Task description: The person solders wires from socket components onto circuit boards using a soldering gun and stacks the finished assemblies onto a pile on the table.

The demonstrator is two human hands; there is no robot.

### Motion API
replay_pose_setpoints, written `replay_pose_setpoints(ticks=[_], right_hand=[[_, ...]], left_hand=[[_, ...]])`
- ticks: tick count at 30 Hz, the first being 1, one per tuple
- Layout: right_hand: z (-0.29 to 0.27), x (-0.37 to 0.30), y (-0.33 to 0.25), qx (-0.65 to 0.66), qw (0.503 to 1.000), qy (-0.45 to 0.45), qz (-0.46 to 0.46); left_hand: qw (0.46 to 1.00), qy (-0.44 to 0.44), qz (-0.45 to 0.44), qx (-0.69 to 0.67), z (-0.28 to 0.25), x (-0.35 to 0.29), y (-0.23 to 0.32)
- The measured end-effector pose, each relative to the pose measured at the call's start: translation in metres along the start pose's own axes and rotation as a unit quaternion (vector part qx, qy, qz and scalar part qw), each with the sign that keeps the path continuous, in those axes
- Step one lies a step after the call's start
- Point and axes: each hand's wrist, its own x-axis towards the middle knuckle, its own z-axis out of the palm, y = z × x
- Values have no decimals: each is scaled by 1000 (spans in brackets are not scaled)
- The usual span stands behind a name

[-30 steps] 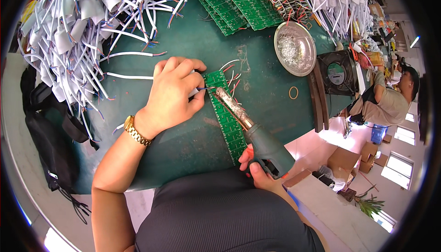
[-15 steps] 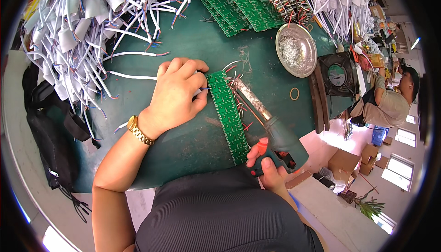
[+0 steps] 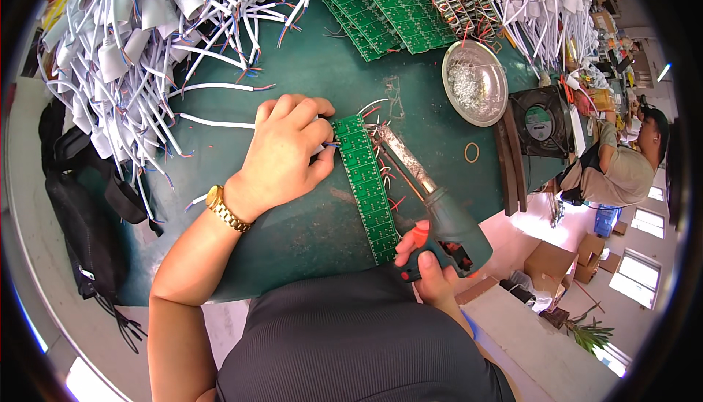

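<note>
Dark green and scuffed, the bench point(image 3: 293, 255) began at a near edge, against which a black ribbed top point(image 3: 359, 336) leaned. Close to that edge, toward the right, the right hand point(image 3: 428, 274) had its fingers curled round the grip of a soldering gun point(image 3: 458, 226). Its silvery barrel slanted away and leftward, past the thin wires point(image 3: 384, 176) along the right side of a green circuit board point(image 3: 366, 186); whether the tip touched anything could not be told. That narrow board ran from near the near edge toward the bench's middle. By its farther end, the left hand point(image 3: 282, 157) kept its fingers narrow, pinched on a white cable point(image 3: 320, 150), the fingertips just beside the board's left long side, with a blue wire end point(image 3: 331, 144) poking out toward it. Along the bench's left edge sagged a black bag point(image 3: 84, 219). Farther off lay a rubber band point(image 3: 471, 152), then a shallow dish point(image 3: 474, 83), with a fan point(image 3: 540, 120) at the right edge. White cables with sockets point(image 3: 113, 61) heaped the far left corner; stacked green boards point(image 3: 399, 6) lay toward the far edge. Beyond the right edge was a co-worker point(image 3: 619, 164).
</note>
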Motion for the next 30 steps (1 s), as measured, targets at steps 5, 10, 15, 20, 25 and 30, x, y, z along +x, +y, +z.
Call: replay_pose_setpoints(ticks=[5,10,15,20,25,30], right_hand=[[-3,1,0,0,1000,-30,0],[-1,1,0,-11,1000,-6,4],[-1,2,-4,-1,1000,-13,1],[2,5,-12,-45,996,-74,-11],[2,0,-15,-91,994,-52,39],[-5,-2,-9,-160,982,-84,60]], left_hand=[[1000,4,7,-28,-5,-1,0],[999,-2,15,-47,-5,-2,-3],[999,12,8,-49,-3,-2,-2],[999,25,-17,-40,2,-3,1],[999,15,-35,-15,2,0,5],[999,15,-30,-4,2,1,5]])
